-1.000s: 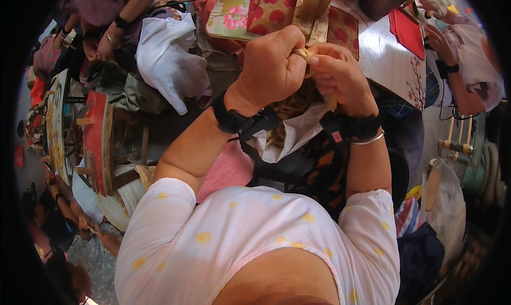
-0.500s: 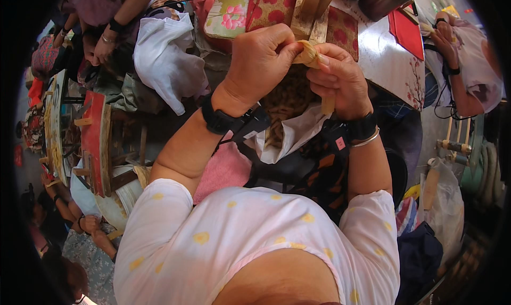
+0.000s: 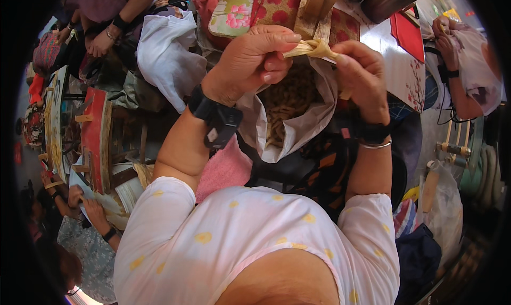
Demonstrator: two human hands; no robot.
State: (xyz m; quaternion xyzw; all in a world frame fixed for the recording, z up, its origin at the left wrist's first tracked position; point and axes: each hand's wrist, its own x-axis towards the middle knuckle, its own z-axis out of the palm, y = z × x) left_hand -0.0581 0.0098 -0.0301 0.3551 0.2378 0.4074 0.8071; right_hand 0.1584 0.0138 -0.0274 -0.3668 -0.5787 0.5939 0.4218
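Note:
A pale yellow, pleated fibrous strip with a knot [image 3: 321,49] in it is stretched between my hands; its exact material I cannot tell. My left hand [image 3: 247,57] pinches one end between thumb and fingers. At the other end, my right hand [image 3: 367,73] grips the strip just beyond the knot, its other fingers curled. A short tail [image 3: 345,89] hangs below the right hand. Beneath both hands, a white bag [image 3: 311,134] stands with its mouth wide, holding several small yellowish-brown twisted pieces [image 3: 290,100].
Ahead are a wooden stand [image 3: 307,23], patterned mats [image 3: 277,7] and a dark bottle [image 3: 391,2] on a white table [image 3: 391,60]. A pink towel [image 3: 226,169] lies by my lap. A red wooden stool [image 3: 95,134] stands left. Co-workers' hands [image 3: 101,43] show on both sides.
My hands have moved apart, the left one to the left and the right one to the right. The strip is now drawn out with its knot exposed, and more of the bag shows.

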